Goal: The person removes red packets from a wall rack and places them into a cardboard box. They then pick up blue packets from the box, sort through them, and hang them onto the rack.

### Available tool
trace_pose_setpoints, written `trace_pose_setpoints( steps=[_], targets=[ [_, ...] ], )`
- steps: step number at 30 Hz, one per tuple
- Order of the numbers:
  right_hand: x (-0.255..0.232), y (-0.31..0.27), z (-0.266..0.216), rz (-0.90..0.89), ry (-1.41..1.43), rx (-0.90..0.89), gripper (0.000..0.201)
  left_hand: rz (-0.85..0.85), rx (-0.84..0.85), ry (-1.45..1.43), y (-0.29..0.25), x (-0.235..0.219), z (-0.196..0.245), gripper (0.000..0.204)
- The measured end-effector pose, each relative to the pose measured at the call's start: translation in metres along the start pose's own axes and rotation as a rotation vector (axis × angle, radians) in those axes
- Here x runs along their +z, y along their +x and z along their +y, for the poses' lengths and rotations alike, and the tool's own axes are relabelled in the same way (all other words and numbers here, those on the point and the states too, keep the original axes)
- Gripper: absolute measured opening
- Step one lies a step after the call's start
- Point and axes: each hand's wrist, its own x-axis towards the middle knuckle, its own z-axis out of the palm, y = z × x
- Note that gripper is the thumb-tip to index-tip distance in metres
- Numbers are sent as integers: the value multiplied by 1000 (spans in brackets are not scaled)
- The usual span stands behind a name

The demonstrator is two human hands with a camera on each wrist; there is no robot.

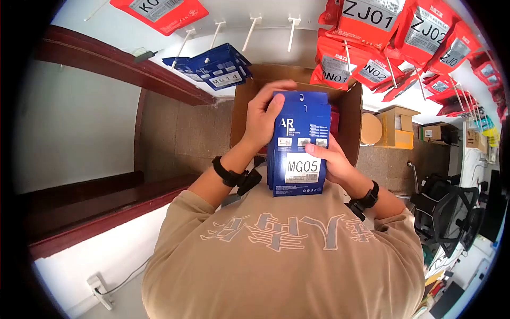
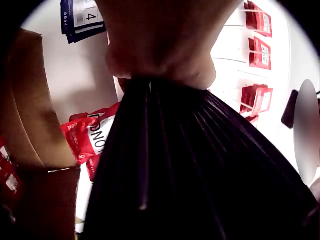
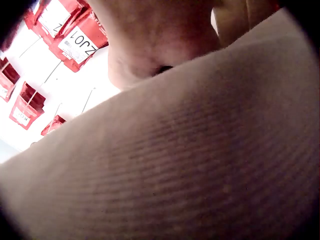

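A stack of flat blue packets [image 1: 301, 119], the front one labelled MG05, is held upright against the chest in the head view. My left hand [image 1: 261, 118] grips its upper left edge, thumb at the front and fingers reaching behind. On the lower right side my right hand [image 1: 336, 162] holds the stack, its thumb lying across the front packet and the other fingers hidden behind. The left wrist view shows the packets' dark edges [image 2: 175, 165] fanned out below my left hand [image 2: 160, 55]. Shirt cloth [image 3: 175, 150] fills most of the right wrist view, under my right hand [image 3: 160, 45].
Behind the packets stands an open cardboard box [image 1: 243, 106] with red packs inside. Blue MG14 packets [image 1: 226, 74] and red ZJ01 [image 1: 369, 21] and DN01 bags [image 1: 334, 69] hang on wall pegs. Small yellow boxes [image 1: 397, 130] and a black chair [image 1: 446, 212] are to the right.
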Motion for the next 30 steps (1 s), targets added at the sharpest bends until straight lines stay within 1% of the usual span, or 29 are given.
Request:
trace_pose_setpoints(
  steps=[1,3,4,5,7,9,11,13,15,16,17,18,19,20,21,22,23,24,25,27,28,29,30],
  targets=[
    [4,2,2,3,-2,-12,76,-10,8,-2,2,0,-1,40],
    [13,6,8,15,-36,-49,74,187,223,254,1,-7,-3,49],
    [17,10,11,10,-30,-54,73,167,253,136,4,-13,-4,34],
    [21,13,14,13,-27,-58,73,162,252,135,3,-22,-4,34],
    [29,22,18,15,-43,-56,74,-83,-1,-102,0,-42,-1,33],
    [38,26,21,27,-60,-46,73,-77,-13,-98,-2,-52,8,34],
    [48,31,23,5,-28,-9,73,-53,74,62,0,-69,10,35],
    [53,38,29,36,-33,-26,73,-73,44,74,3,-80,7,37],
    [56,41,36,69,-39,-40,73,-69,334,120,9,-80,3,40],
    [57,43,38,96,-28,-66,73,-65,261,62,4,-80,-1,45],
    [56,45,41,122,-18,-94,72,-45,242,59,2,-81,-6,50],
    [52,45,45,116,2,-93,71,-11,77,-100,-3,-82,-11,51],
    [58,44,44,121,7,-116,69,19,-89,-258,-7,-82,-16,53],
    [57,45,44,115,17,-108,70,49,-260,-514,-9,-80,-21,56],
    [55,44,45,113,28,-99,70,46,-265,-522,-12,-82,-24,56],
    [58,44,45,127,27,-101,70,41,-395,-592,-14,-82,-23,53],
    [62,44,44,170,-104,-164,70,31,-525,-660,-16,-81,-23,49],
    [66,44,42,212,-236,-225,70,38,-516,-679,-17,-80,-25,44],
    [69,44,42,224,-236,-232,70,26,-519,-684,-17,-81,-27,44],
    [76,45,40,293,-523,-445,72,18,-609,-757,-15,-84,-27,45],
    [80,45,35,281,-518,-452,74,24,-674,-809,-14,-83,-24,46],
    [78,45,31,290,-519,-459,74,13,-675,-810,-13,-82,-18,46],
    [76,45,28,280,-492,-432,76,11,-759,-888,-13,-81,-11,47]
  ],
)
